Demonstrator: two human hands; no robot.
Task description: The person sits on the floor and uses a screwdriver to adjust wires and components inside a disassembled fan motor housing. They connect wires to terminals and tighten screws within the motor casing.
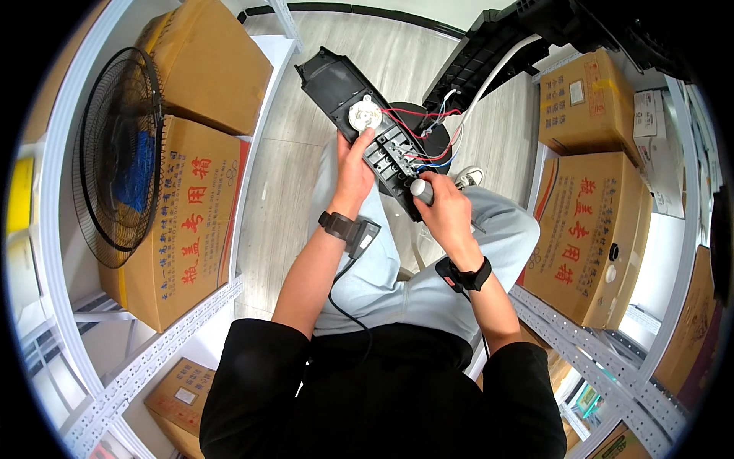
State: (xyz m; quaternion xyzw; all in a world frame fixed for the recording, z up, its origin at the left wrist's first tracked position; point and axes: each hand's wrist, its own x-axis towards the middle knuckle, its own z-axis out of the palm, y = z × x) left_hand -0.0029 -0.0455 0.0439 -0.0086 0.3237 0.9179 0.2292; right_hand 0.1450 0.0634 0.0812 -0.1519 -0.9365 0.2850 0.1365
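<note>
My left hand (354,172) is wrapped round the edge of a long black plastic control housing (332,86), its thumb near a round white timer-like part (365,114). The housing lies tilted above my lap, its inner side facing up. A row of switches (391,157) sits in its middle, joined to red, blue and white wires (436,162). At the housing's near end, my right hand (447,208) grips a grey, round-ended cylinder (421,191), perhaps a tool handle; its far end is hidden. The wires run right to a black fan body (489,61).
A white cable (489,83) hangs from the fan body. At left, a black fan guard (118,157) stands before cardboard boxes (195,222) on a metal shelf (153,382). More boxes (577,237) fill the right shelf. A round black base (436,141) lies under the housing.
</note>
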